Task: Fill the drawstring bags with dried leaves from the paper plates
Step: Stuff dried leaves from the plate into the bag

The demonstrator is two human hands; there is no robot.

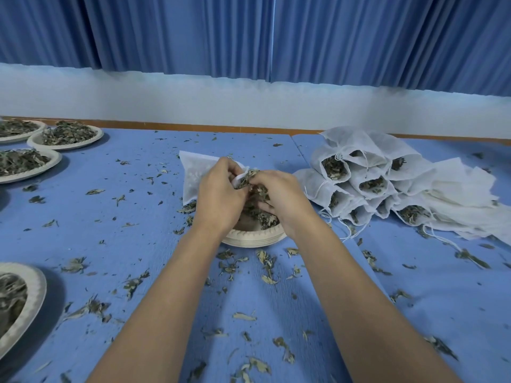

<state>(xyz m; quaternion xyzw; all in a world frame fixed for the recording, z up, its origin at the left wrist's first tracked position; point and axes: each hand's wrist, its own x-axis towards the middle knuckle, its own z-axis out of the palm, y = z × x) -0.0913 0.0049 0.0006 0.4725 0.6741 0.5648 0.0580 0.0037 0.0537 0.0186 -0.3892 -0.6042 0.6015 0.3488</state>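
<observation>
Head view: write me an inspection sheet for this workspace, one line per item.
Surface: table under a blue cloth, with a seam right of centre.
Job's things: open drawstring bag, its mouth over a partly emptied paper plate; filled bags piled at right, flat empty bags beside them; leaf-filled plates at left.
Clutter: loose leaves scattered across the cloth.
Hands: left hand pinches the bag's mouth; right hand grips dried leaves at that mouth.
Cables: nothing seen.
Surroundings: blue curtain above a pale wall.
</observation>
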